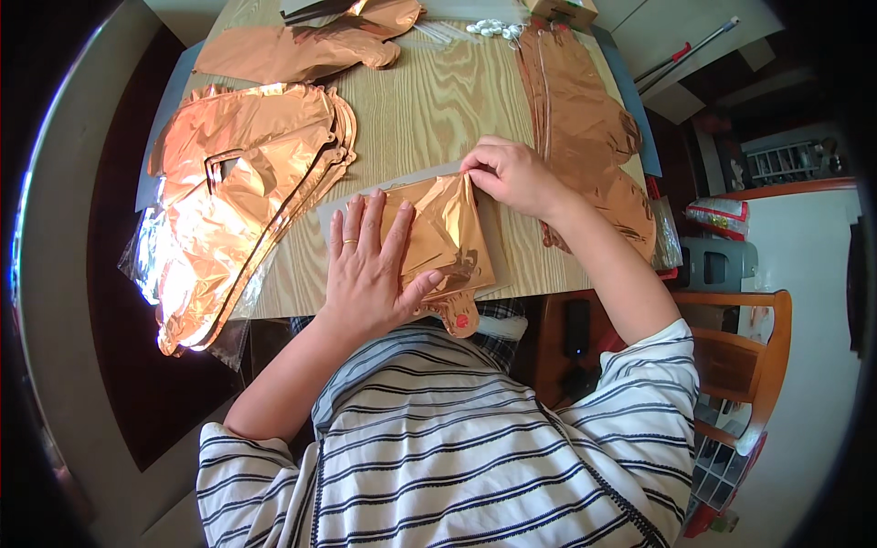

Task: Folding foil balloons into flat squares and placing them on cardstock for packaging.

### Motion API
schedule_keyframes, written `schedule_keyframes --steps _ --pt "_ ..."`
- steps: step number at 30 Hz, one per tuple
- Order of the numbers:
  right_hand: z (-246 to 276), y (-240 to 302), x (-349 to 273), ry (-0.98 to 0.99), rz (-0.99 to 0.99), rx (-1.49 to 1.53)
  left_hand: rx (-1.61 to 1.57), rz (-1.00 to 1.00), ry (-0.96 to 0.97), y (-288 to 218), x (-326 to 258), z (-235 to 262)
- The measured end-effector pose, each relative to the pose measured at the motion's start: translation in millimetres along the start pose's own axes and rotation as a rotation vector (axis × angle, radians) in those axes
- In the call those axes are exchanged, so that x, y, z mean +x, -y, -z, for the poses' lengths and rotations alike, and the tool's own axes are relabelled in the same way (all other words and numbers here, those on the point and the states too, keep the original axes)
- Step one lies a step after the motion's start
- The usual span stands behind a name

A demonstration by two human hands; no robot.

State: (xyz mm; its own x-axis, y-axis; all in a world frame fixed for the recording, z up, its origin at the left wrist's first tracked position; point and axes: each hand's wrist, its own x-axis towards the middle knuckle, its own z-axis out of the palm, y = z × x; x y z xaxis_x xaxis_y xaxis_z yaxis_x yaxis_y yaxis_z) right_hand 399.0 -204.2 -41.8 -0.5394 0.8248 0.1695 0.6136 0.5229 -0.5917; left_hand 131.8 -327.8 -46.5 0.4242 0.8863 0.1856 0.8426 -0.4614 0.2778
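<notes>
A copper-coloured foil balloon (pixel 443 224), folded into a flat rectangle, lies at the table's near edge on a pale, thin sheet (pixel 491 224). My left hand (pixel 365 265) presses flat on its left part, fingers spread. At its upper right corner, my right hand (pixel 512 173) pinches the foil between thumb and fingers. A rounded foil tab (pixel 459 318) with a red spot hangs over the table edge toward me. To the left, a stack of flat copper foil balloons (pixel 247 137) overhangs the table on clear plastic.
More flat foil balloons lie along the right side (pixel 585 110) and at the far left (pixel 301 55) of the wood-grain table (pixel 429 110). White straws (pixel 438 33) and small white coils (pixel 494 28) sit at the back. A wooden chair (pixel 772 365) stands at the right.
</notes>
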Motion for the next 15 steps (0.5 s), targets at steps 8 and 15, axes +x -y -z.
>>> schedule_keyframes --steps 8,15 --pt "7.2 17.5 6.2 0.119 -0.246 0.115 0.009 0.012 -0.005 -2.1 -0.2 -0.3" --pt "8.7 13.7 7.4 0.148 -0.289 0.217 0.021 0.011 -0.001 -1.6 -0.2 -0.7"
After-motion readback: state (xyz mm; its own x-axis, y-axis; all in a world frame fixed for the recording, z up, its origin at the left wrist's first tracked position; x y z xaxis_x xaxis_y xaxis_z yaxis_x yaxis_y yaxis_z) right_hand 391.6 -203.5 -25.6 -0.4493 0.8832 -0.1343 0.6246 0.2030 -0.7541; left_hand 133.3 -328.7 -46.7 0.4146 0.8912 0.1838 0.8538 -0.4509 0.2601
